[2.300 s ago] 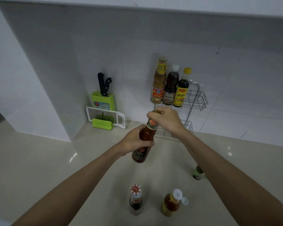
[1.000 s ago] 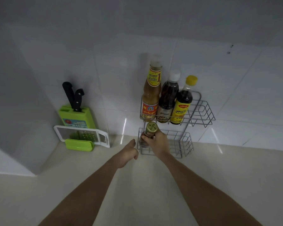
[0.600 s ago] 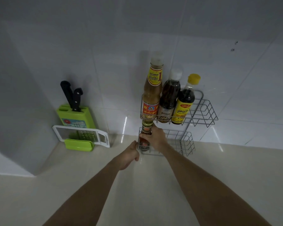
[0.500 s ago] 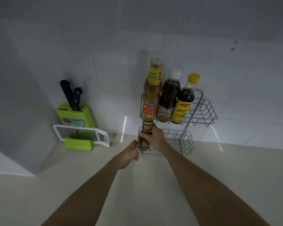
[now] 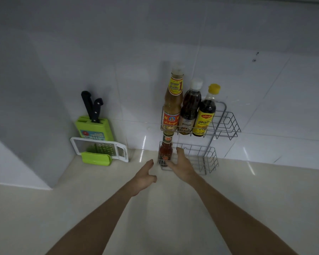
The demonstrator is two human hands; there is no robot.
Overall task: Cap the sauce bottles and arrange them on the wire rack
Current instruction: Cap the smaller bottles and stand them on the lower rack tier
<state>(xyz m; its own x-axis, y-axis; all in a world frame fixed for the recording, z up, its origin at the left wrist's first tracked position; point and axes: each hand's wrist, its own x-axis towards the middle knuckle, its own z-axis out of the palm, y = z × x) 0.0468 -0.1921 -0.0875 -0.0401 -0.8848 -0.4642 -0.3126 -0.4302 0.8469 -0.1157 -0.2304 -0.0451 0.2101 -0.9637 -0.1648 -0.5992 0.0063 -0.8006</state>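
A two-tier wire rack [image 5: 226, 124] stands against the tiled wall. Its upper shelf holds a tan sauce bottle [image 5: 172, 100], a dark bottle with a white cap [image 5: 189, 109] and a dark bottle with a yellow cap [image 5: 205, 113]. A capped red chilli sauce bottle [image 5: 165, 150] stands upright at the left end of the lower shelf. My right hand [image 5: 181, 165] is open just right of that bottle, fingers spread, not gripping it. My left hand [image 5: 145, 174] hovers open over the counter, left of the rack.
A green knife block [image 5: 95, 127] with two black-handled knives stands at the back left, with a white and green grater [image 5: 99, 150] leaning in front of it. A white wall corner juts out at the left. The pale counter [image 5: 155, 218] stretches toward me.
My right hand has let go of the red chilli sauce bottle, which now stands on the lower shelf. The hand has opened and drawn back slightly.
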